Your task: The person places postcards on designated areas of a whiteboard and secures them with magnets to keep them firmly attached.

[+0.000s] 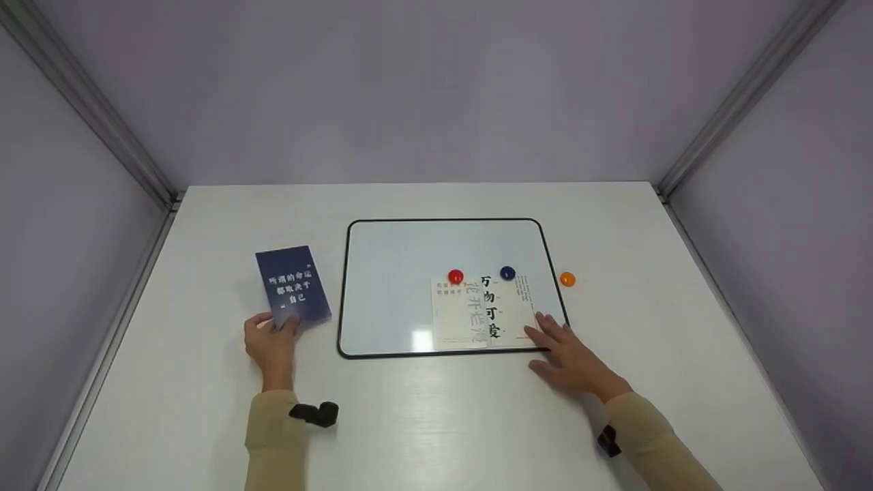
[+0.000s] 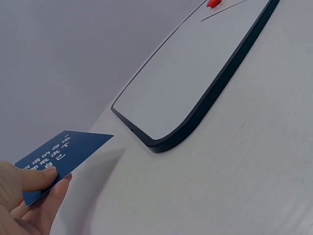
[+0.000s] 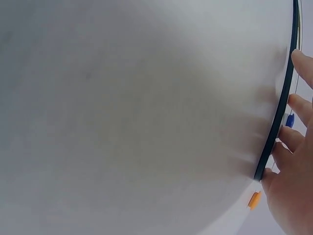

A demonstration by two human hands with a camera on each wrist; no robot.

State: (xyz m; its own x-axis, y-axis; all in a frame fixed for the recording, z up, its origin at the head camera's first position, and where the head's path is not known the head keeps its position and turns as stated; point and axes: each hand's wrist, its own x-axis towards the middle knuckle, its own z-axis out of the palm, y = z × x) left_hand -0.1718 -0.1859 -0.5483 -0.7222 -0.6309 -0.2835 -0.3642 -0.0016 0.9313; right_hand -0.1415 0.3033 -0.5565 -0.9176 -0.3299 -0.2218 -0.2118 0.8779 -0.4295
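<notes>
My left hand (image 1: 273,348) pinches the lower edge of a dark blue card (image 1: 293,283) with white writing, left of the whiteboard. The left wrist view shows the thumb on top of that card (image 2: 68,149) and fingers beneath it, the card lifted off the table. My right hand (image 1: 569,358) rests with spread fingers on the whiteboard's lower right corner, touching a cream card (image 1: 515,307) with black writing. Beside it lies another cream card (image 1: 450,314) with grey writing. A red magnet (image 1: 455,276) and a dark blue magnet (image 1: 507,273) sit on their top edges.
The black-framed whiteboard (image 1: 389,286) lies flat on the white table (image 1: 423,423). Just outside its right edge is an orange magnet (image 1: 567,279). Grey panels (image 1: 423,88) stand behind and at both sides of the table.
</notes>
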